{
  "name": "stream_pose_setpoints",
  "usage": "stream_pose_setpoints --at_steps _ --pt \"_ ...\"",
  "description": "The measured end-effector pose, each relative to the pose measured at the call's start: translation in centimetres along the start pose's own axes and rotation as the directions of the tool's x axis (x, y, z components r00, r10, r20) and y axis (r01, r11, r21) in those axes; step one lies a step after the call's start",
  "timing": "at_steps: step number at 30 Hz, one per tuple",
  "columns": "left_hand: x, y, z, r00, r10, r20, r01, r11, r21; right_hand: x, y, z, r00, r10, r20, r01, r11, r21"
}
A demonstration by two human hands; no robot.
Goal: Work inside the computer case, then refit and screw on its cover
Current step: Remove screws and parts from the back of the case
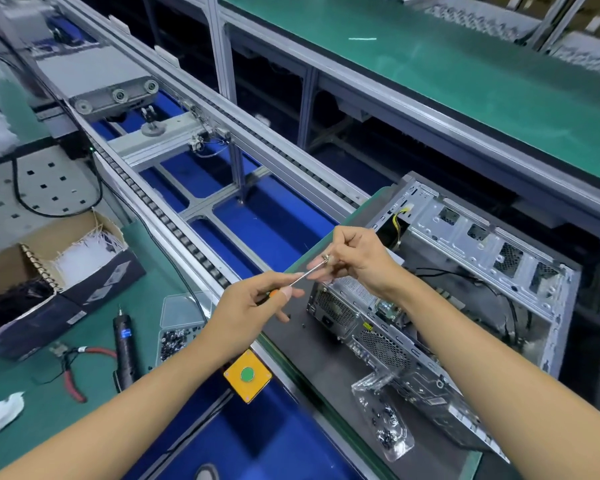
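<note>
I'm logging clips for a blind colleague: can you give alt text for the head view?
A person's left hand holds a small screwdriver while the right hand pinches a screw at its tip, above an open computer case lying on a dark mat. An electric screwdriver, red pliers and a tray of screws lie to the left.

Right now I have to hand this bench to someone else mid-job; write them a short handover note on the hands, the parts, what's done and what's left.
Left hand grips a small screwdriver with an orange handle. Right hand pinches a screw at its tip, above the mat.
Computer case lies on its side, open, with no cover on it.
Loose screws: plastic box by the electric screwdriver, and a clear bag in front of the case.
Done: cannot tell from this view.
Left: refit the cover and screw it on.
</note>
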State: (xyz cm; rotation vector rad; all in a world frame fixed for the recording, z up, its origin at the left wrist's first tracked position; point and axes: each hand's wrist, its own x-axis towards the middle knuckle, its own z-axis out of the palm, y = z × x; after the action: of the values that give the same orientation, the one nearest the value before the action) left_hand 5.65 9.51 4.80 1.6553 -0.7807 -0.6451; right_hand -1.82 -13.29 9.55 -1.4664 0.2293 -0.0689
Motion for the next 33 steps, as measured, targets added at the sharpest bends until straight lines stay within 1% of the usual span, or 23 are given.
stream_pose_setpoints --at_steps 7,13,19,21,24,28,31,33 --pt "-0.4 0.5 -0.2 1.000 -0.006 0.006 0.007 0.999 -0.046 -0.2 0.1 0.1 1.000 -0.006 0.017 0.005 1.000 0.012" --pt "-1.0 0.7 -0.8 0.998 -0.051 0.029 0.050 0.998 0.037 -0.3 0.0 0.1 1.000 0.011 -0.008 -0.012 0.996 -0.083" --pt "-2.2 0.6 -1.5 0.999 -0.033 0.022 0.032 0.998 0.058 0.0 -0.2 0.7 0.997 0.058 0.052 -0.051 0.991 -0.128" --pt "-2.6 0.5 -1.8 1.000 -0.021 -0.007 0.021 0.993 0.115 0.0 0.0 1.2 0.994 0.090 0.057 -0.082 0.988 -0.131" --pt "-3.5 0.5 -2.1 0.998 0.000 -0.069 0.018 0.965 0.260 -0.1 0.1 2.0 0.989 0.133 0.068 -0.121 0.980 -0.157" --pt "-4.5 0.6 -2.2 0.972 0.118 -0.204 -0.001 0.867 0.498 -0.2 0.2 3.1 0.977 0.202 0.068 -0.188 0.967 -0.172" --pt "-4.7 0.3 -2.2 0.973 0.109 -0.201 0.019 0.838 0.545 -0.3 0.4 3.5 0.970 0.239 0.052 -0.225 0.955 -0.196" --pt "-4.6 -0.4 -2.7 0.987 0.036 -0.154 0.044 0.872 0.488 -0.4 0.9 4.0 0.966 0.259 0.016 -0.250 0.946 -0.206"
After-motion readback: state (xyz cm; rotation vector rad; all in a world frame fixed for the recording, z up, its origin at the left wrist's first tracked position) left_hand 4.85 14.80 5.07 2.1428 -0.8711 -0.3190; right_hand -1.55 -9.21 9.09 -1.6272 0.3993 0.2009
